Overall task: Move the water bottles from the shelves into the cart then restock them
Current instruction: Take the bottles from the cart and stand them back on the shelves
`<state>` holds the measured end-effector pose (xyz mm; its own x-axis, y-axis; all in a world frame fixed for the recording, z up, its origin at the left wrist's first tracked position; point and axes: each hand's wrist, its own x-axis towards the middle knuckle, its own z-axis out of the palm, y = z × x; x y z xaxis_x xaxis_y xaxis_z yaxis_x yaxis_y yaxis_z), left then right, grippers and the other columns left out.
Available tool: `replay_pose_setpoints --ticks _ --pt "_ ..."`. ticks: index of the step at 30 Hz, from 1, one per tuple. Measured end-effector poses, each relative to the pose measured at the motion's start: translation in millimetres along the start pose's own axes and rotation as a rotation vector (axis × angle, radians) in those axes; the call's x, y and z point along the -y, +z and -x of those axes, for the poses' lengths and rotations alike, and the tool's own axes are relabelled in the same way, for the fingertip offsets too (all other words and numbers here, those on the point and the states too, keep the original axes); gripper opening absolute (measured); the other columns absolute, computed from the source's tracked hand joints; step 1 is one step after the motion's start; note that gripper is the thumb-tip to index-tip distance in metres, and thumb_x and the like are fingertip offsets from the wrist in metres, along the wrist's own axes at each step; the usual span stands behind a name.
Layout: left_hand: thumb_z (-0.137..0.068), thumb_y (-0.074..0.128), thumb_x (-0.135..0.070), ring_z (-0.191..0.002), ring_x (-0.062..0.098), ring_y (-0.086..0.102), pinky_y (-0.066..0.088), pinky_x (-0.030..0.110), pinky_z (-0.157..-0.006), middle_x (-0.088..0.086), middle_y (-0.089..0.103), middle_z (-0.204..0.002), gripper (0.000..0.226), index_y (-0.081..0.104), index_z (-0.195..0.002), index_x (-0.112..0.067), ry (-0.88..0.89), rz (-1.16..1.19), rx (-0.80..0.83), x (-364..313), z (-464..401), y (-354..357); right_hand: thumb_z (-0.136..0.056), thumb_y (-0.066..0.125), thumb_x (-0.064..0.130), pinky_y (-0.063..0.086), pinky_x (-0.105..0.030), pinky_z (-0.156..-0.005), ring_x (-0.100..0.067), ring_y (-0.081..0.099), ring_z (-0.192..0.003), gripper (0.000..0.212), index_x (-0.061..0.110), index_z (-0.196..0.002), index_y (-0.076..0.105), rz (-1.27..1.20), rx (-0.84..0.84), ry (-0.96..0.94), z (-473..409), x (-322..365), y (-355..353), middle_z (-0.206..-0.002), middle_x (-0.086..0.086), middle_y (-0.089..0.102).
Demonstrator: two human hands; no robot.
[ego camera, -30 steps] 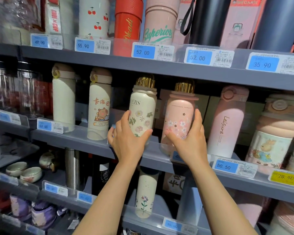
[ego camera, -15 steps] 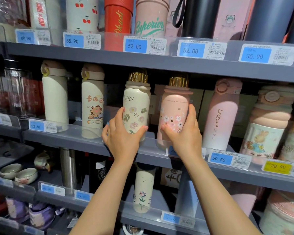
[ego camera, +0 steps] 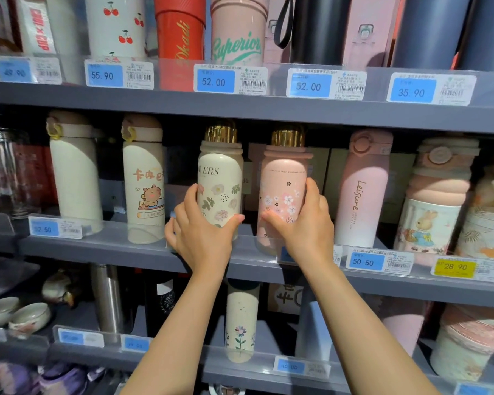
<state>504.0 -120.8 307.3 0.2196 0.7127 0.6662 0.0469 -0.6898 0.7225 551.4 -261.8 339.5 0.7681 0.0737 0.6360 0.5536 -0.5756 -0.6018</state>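
hands wrapped low on two bottles, middle shelf. left hand closed round cream floral bottle, right hand closed round pink blossom bottle. both upright behind clear lip. lift straight up to clear lip, avoid neighbours. smooth matte cylinders, shiny gold caps; cart unseen.
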Motion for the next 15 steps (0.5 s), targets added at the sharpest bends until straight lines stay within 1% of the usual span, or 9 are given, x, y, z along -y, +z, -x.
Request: replay_pose_setpoints --ticks 5,12,15 --pt "-0.056 0.08 -0.057 -0.12 0.024 0.044 0.018 0.037 -0.107 0.005 0.049 -0.129 0.095 0.039 -0.136 -0.027 0.004 -0.018 -0.004 1.2 -0.3 1.5 -0.071 0.079 0.047 0.042 -0.038 -0.089 -0.03 0.046 -0.12 0.099 0.02 -0.148 0.022 0.002 0.006 -0.006 0.9 0.0 1.2 -0.134 -0.01 0.044" --pt "-0.059 0.079 -0.055 -0.119 0.025 0.044 0.017 0.039 -0.108 0.005 0.048 -0.132 0.093 0.037 -0.138 -0.026 0.004 -0.016 0.034 0.2 -0.1 -0.4 -0.073 0.077 0.048 0.043 -0.038 -0.09 -0.029 0.046 -0.121 0.099 0.021 -0.148 0.02 -0.004 0.003 -0.012 1.0 0.1 1.6 -0.135 -0.01 0.043" --pt "-0.059 0.078 -0.058 -0.121 0.025 0.044 0.018 0.04 -0.108 0.006 0.048 -0.132 0.094 0.038 -0.137 -0.026 0.027 -0.007 0.038 2.1 -0.4 -1.8 -0.069 0.079 0.051 0.042 -0.037 -0.093 -0.028 0.044 -0.125 0.107 0.021 -0.15 0.017 -0.024 0.025 -0.022 4.6 2.0 -3.8 -0.138 -0.009 0.041"
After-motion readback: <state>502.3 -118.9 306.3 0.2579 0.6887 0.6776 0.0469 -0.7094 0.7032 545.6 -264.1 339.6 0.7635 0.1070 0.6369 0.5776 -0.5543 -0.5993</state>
